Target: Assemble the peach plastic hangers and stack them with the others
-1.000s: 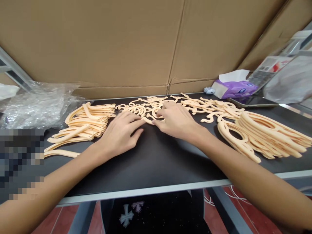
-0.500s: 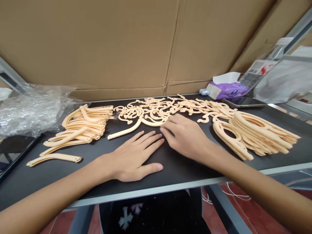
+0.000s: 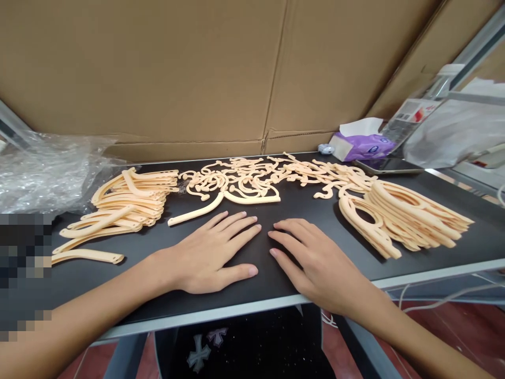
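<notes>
My left hand (image 3: 216, 254) lies flat on the black tabletop (image 3: 158, 302), fingers spread, holding nothing. To its right, my right hand (image 3: 311, 258) rests palm down with its fingers loosely apart and nothing in them. Just beyond my fingertips, a curved cream strip (image 3: 196, 210) with a hole at its end meets a second curved strip with scrolls (image 3: 252, 199). Behind these sits a heap of small curly cream pieces (image 3: 252, 171). A pile of long curved strips (image 3: 134, 205) is on the left. Stacked arched pieces with round openings (image 3: 418, 216) stand on the right.
Crumpled clear plastic wrap (image 3: 55, 173) covers the far left. At the back right are a purple tissue pack (image 3: 365, 146), a dark flat phone-like device (image 3: 389, 166) and a clear plastic bag (image 3: 450, 131). Cardboard (image 3: 158, 73) stands upright along the back edge.
My right hand has drawn back toward me from the scrolled strip, and its fingers have opened. The strip's right end now shows. My left hand stays flat in about the same place.
</notes>
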A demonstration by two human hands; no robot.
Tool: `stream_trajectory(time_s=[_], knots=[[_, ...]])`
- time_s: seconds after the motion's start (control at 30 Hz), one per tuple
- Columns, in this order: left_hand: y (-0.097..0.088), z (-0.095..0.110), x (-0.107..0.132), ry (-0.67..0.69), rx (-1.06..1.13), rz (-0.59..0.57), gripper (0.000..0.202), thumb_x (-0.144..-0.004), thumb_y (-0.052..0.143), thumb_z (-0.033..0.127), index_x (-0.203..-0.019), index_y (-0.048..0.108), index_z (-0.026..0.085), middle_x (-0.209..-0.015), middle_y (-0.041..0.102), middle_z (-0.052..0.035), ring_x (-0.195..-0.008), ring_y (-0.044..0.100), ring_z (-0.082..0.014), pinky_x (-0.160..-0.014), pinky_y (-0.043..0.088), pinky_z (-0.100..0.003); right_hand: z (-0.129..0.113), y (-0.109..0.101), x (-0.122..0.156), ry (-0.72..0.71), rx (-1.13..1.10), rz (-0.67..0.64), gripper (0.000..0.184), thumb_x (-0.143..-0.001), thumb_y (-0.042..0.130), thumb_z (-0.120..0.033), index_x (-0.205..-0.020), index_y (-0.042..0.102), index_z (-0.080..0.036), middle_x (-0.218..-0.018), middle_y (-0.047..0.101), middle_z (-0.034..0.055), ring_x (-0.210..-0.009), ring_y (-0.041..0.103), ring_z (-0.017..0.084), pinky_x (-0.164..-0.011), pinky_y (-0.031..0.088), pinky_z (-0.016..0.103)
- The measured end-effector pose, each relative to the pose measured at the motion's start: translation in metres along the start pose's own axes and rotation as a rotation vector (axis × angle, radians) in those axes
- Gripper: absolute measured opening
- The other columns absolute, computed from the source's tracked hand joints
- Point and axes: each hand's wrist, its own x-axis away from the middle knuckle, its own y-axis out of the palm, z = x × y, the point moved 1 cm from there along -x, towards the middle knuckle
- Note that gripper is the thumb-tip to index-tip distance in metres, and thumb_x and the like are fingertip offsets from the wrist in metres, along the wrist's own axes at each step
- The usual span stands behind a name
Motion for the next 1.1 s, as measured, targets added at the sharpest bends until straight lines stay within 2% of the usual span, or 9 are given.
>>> stream_trajectory(time_s=[0.17, 0.3, 0.43, 0.53, 0.6, 0.77, 0.87, 0.97, 1.1], knots=[[-0.002, -0.014, -0.006, -0.013, -0.026, 0.22, 0.052, -0.105, 0.038, 0.048, -0.146, 0.05, 0.017, -0.151, 0.052, -0.0124, -0.138, 0.048, -0.0275, -0.117, 0.037, -0.048, 0.0, 0.001, 0.003, -0.006, -0.002, 0.013, 0.03, -0.098, 0.051, -0.02, -0.118, 0.069, -0.005, -0.118, 0.068, 0.0197, -0.111, 0.062, 0.032, -0.094, 0.055, 0.052], [-0.001, -0.036, -0.008, -0.13, -0.099, 0.365, 0.049, -0.106, 0.039, 0.04, -0.143, 0.051, 0.012, -0.15, 0.051, -0.0161, -0.14, 0.045, -0.03, -0.117, 0.036, -0.05, 0.001, 0.001, 0.003, 0.001, -0.013, 0.027, 0.03, -0.099, 0.051, -0.021, -0.115, 0.07, -0.007, -0.118, 0.069, 0.0184, -0.11, 0.063, 0.031, -0.093, 0.055, 0.049], [0.002, -0.044, -0.009, -0.149, -0.131, 0.338, 0.048, -0.105, 0.039, 0.039, -0.143, 0.052, 0.012, -0.15, 0.051, -0.015, -0.14, 0.044, -0.03, -0.119, 0.033, -0.051, 0.017, -0.011, -0.008, -0.02, 0.029, -0.017, 0.028, -0.1, 0.048, -0.019, -0.105, 0.074, -0.013, -0.108, 0.074, 0.0126, -0.1, 0.067, 0.027, -0.089, 0.054, 0.044], [0.002, -0.041, -0.01, -0.131, -0.144, 0.323, 0.045, -0.106, 0.039, 0.038, -0.141, 0.053, 0.013, -0.146, 0.055, -0.0138, -0.138, 0.046, -0.0285, -0.119, 0.033, -0.05, 0.043, -0.026, -0.029, 0.069, 0.262, -0.037, 0.03, -0.099, 0.047, -0.021, -0.095, 0.076, -0.012, -0.097, 0.075, 0.0142, -0.094, 0.067, 0.029, -0.085, 0.052, 0.044], [0.0, -0.039, -0.01, -0.135, -0.154, 0.348, 0.041, -0.105, 0.04, 0.035, -0.135, 0.057, 0.013, -0.14, 0.059, -0.0132, -0.133, 0.049, -0.028, -0.117, 0.035, -0.05, 0.063, -0.032, -0.047, 0.162, 0.408, -0.082, 0.032, -0.099, 0.045, -0.024, -0.096, 0.075, -0.01, -0.099, 0.074, 0.0168, -0.098, 0.066, 0.032, -0.086, 0.049, 0.044], [-0.001, -0.036, -0.01, -0.17, -0.189, 0.437, 0.029, -0.102, 0.046, 0.035, -0.103, 0.064, 0.012, -0.105, 0.064, -0.0125, -0.104, 0.057, -0.0274, -0.1, 0.046, -0.047, 0.095, -0.021, -0.08, 0.251, 0.58, -0.302, 0.037, -0.099, 0.04, -0.023, -0.106, 0.072, -0.007, -0.113, 0.07, 0.021, -0.107, 0.062, 0.035, -0.085, 0.046, 0.043], [0.0, -0.034, -0.01, -0.132, -0.182, 0.449, 0.029, -0.103, 0.046, 0.034, -0.112, 0.063, 0.012, -0.11, 0.063, -0.0127, -0.106, 0.056, -0.0274, -0.099, 0.046, -0.047, 0.103, -0.012, -0.086, 0.275, 0.621, -0.372, 0.036, -0.098, 0.04, -0.02, -0.11, 0.071, -0.007, -0.115, 0.069, 0.0217, -0.11, 0.06, 0.034, -0.083, 0.045, 0.041], [0.001, -0.034, -0.01, -0.071, -0.137, 0.427, 0.028, -0.104, 0.047, 0.031, -0.119, 0.063, 0.014, -0.112, 0.065, -0.0108, -0.109, 0.056, -0.0256, -0.102, 0.044, -0.045, 0.106, -0.009, -0.086, 0.233, 0.622, -0.372, 0.033, -0.1, 0.042, -0.023, -0.113, 0.07, -0.01, -0.115, 0.069, 0.0221, -0.108, 0.06, 0.034, -0.08, 0.044, 0.04], [0.003, -0.032, -0.011, -0.014, -0.071, 0.42, 0.025, -0.104, 0.045, 0.025, -0.108, 0.067, 0.014, -0.098, 0.065, -0.0092, -0.095, 0.057, -0.0216, -0.091, 0.048, -0.04, 0.11, -0.012, -0.085, 0.122, 0.569, -0.307, 0.031, -0.101, 0.042, -0.025, -0.106, 0.07, -0.011, -0.109, 0.07, 0.0229, -0.102, 0.059, 0.032, -0.076, 0.04, 0.039]])
